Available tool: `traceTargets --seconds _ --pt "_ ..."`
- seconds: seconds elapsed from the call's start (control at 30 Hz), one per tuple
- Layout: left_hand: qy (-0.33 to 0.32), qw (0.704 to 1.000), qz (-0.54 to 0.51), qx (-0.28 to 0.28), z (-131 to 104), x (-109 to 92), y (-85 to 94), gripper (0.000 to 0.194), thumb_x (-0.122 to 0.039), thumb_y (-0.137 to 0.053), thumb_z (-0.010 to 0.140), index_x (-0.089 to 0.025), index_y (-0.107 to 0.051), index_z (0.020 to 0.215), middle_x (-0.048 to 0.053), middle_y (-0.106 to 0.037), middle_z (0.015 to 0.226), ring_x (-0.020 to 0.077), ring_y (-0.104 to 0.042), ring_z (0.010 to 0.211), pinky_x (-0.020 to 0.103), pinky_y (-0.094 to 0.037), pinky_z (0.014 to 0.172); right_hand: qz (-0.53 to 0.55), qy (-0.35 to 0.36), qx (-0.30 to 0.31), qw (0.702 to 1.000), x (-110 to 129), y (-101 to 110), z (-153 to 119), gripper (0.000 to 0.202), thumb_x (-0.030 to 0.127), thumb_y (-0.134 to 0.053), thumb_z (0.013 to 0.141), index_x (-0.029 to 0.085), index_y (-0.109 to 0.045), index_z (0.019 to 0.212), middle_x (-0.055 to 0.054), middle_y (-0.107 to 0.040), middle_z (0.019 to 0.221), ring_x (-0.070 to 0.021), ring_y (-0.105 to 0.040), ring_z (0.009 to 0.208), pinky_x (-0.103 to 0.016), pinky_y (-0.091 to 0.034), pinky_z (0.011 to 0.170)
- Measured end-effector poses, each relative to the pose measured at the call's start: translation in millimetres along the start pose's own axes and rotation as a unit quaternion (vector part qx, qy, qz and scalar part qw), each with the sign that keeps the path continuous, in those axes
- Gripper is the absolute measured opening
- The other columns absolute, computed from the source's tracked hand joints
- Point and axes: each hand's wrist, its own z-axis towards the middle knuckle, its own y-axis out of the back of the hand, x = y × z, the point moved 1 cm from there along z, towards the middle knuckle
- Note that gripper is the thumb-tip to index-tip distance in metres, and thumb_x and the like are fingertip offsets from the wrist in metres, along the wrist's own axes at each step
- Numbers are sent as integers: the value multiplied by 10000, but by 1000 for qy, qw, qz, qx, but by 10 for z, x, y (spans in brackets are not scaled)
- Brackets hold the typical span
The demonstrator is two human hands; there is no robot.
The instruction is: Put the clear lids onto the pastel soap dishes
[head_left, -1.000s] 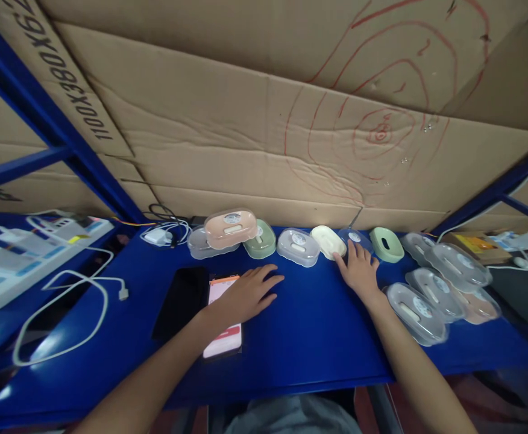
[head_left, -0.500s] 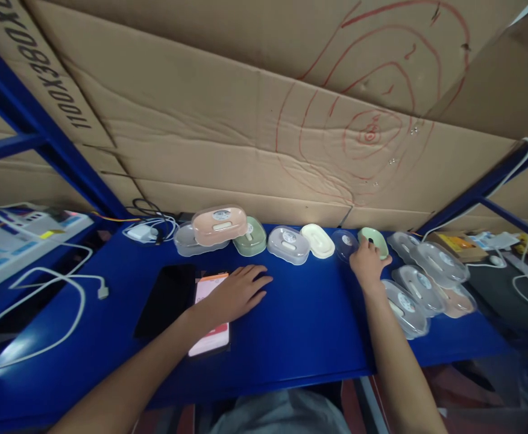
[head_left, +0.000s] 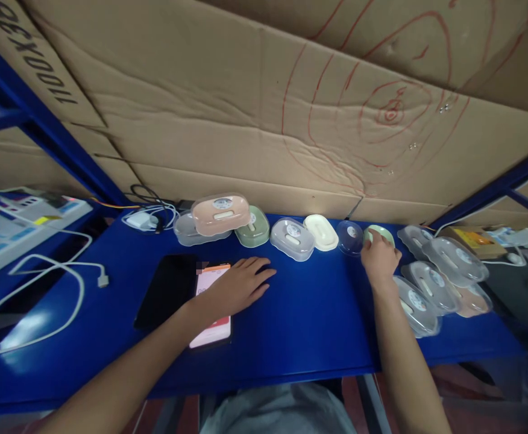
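On my feed the pale green dish (head_left: 384, 232) sits at the back of the table (head_left: 309, 313), directly under the fingertips of the right hand (head_left: 381, 260). Those fingers are bent and drawn close together over its near side; I cannot tell whether they pinch it or just rest on it. What I can see of the dish is a smooth, rounded outline in light green; the hand covers its front part.

Just left of it I have a clear lid (head_left: 350, 239), the blue table showing through, with a round white sticker. Next along is a cream dish (head_left: 321, 232), oval and shallow, touching a grey soap box (head_left: 293, 239) under a transparent cover.

The left hand (head_left: 242, 282) is loosely spread, palm down, well apart from the green dish, its wrist above a lit phone (head_left: 214, 334).
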Motion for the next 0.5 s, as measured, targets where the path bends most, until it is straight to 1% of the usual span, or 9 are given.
traceTargets --seconds 0.07,0.13,0.2,0.27,0.37,0.43,0.5 --pt "-1 1000 6 1 0 -5 6 328 -265 -536 1103 -214 -671 1397 135 -641 1458 314 -631 1323 483 -548 1074 8 7 12 1000 2 -19 -30 548 193 -475 983 188 -597 1517 -213 -719 1330 -364 -683 1211 -538 -439 1061" --pt "-4 1000 11 6 -1 -8 12 329 -259 -542 1101 -206 -669 1400 140 -641 1462 318 -633 1324 491 -553 1072 20 12 21 999 -19 -30 -54 571 135 -496 927 175 -637 1479 -219 -744 1264 -377 -707 1161 -555 -464 1037" --pt "-5 1000 16 10 -3 -8 14 334 -251 -547 1099 -197 -666 1407 148 -638 1471 326 -633 1333 498 -560 1069 40 12 17 999 -68 -13 -49 576 98 -505 886 178 -683 1428 -214 -766 1187 -377 -718 1140 -548 -484 1023" --pt "-5 1000 17 13 -1 -8 16 333 -250 -548 1098 -194 -669 1404 156 -640 1468 335 -636 1337 508 -566 1064 71 7 -3 997 -132 40 -12 550 102 -501 885 188 -718 1383 -205 -778 1142 -370 -725 1132 -529 -509 1006" --pt "1 1000 14 12 12 -31 44 389 -253 -549 1098 -212 -618 1479 165 -620 1497 341 -656 1323 527 -577 1057 139 12 -45 989 -185 146 35 487 154 -475 938 178 -724 1356 -188 -782 1189 -339 -738 1132 -492 -548 996" --pt "6 1000 14 -14 25 -66 93 498 -264 -573 1091 -238 -509 1584 179 -544 1584 352 -646 1344 537 -582 1060 192 37 -67 978 -135 202 -7 439 207 -461 988 174 -709 1349 -161 -767 1285 -290 -739 1166 -440 -567 1012" --pt "5 997 17 -73 37 -108 161 602 -300 -604 1085 -247 -399 1649 206 -427 1676 375 -584 1424 550 -572 1089 272 107 -99 951 1 241 -140 349 273 -493 1028 194 -735 1268 -131 -761 1325 -264 -728 1218 -424 -562 1056"
